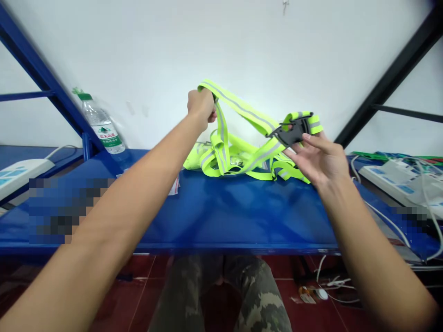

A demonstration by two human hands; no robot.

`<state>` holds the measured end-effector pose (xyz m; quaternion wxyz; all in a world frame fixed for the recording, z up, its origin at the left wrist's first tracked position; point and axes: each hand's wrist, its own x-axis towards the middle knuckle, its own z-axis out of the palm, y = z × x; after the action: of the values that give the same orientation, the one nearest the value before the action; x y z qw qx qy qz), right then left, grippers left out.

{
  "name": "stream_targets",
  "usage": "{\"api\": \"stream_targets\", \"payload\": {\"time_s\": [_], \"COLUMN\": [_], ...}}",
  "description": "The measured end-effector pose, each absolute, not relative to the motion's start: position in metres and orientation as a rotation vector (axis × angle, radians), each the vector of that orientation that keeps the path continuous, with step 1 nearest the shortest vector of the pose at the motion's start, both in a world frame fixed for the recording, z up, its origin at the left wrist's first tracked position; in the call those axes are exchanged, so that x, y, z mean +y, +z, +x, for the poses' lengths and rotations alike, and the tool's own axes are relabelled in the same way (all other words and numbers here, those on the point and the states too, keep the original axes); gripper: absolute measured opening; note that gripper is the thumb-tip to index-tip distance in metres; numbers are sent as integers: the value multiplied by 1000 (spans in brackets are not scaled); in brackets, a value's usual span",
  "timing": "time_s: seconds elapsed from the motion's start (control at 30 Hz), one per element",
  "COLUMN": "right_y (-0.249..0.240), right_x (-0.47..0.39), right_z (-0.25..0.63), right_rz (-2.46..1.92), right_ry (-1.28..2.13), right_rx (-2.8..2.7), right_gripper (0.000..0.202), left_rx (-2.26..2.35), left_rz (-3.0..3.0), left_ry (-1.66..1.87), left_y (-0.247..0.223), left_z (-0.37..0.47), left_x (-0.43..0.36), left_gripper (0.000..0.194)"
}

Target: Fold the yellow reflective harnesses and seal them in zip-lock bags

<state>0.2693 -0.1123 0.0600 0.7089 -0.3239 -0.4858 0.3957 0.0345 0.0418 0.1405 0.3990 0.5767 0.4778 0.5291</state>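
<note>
A neon-yellow reflective strap [242,110] with a grey stripe stretches between my two hands above the blue table [242,216]. My left hand [202,105], raised at the left end, is closed around the strap; a bit of black shows between its fingers. At the right, my right hand [318,159] pinches a black plastic buckle [293,131] between thumb and fingers, palm turned up. More of the strap hangs in loops and lies in a loose heap [221,159] on the table's back part, against the white wall.
A water bottle with green cap [105,127] stands back left. Blue frame posts [38,64] rise at left, dark ones [387,69] at right. Power strips lie at left [24,173] and right [391,180], with white cables. A small plastic bag [175,186] is near my left forearm.
</note>
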Motion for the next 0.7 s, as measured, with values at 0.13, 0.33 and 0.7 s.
{"api": "stream_targets", "payload": {"time_s": [0.13, 0.33, 0.7], "right_y": [58, 69, 62], "right_x": [-106, -92, -89], "right_z": [256, 230, 255], "right_rz": [-713, -746, -1057], "right_ry": [934, 938, 536], "right_rx": [-1115, -1190, -1308], "right_gripper": [34, 48, 62], "left_rx": [1028, 1096, 1148], "left_rz": [1338, 1697, 2065], "left_ry": [1196, 562, 1012], "left_y": [138, 112, 81], "left_z": [23, 31, 46], "left_x": [42, -8, -6], "left_gripper": [40, 74, 22]}}
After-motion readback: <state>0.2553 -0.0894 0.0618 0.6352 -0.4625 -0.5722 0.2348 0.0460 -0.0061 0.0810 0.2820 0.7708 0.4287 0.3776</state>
